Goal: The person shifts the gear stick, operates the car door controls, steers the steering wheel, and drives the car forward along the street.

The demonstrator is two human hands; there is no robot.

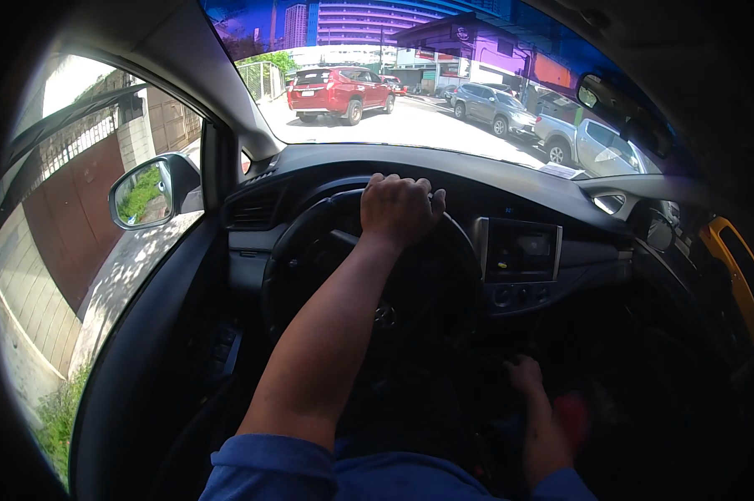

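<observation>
My left hand (400, 204) is wrapped over the top of the black steering wheel (275, 280), its knuckles up and the forearm crossing in front of the wheel. Low on the right, in deep shadow, is my right hand (525, 372), held below the dashboard at the centre of the car. Its fingers look curled, but whatever they hold is lost in the dark. Above that hand, the centre screen (521, 250) sits in the dashboard (469, 188).
Through the windshield, a red SUV (342, 92) stands ahead on the sunlit road. A grey SUV (494, 107) and a silver pickup (590, 142) line the right side. The left side mirror (147, 196) is close to a wall with a brown gate (72, 209). Something yellow (732, 271) shows at right.
</observation>
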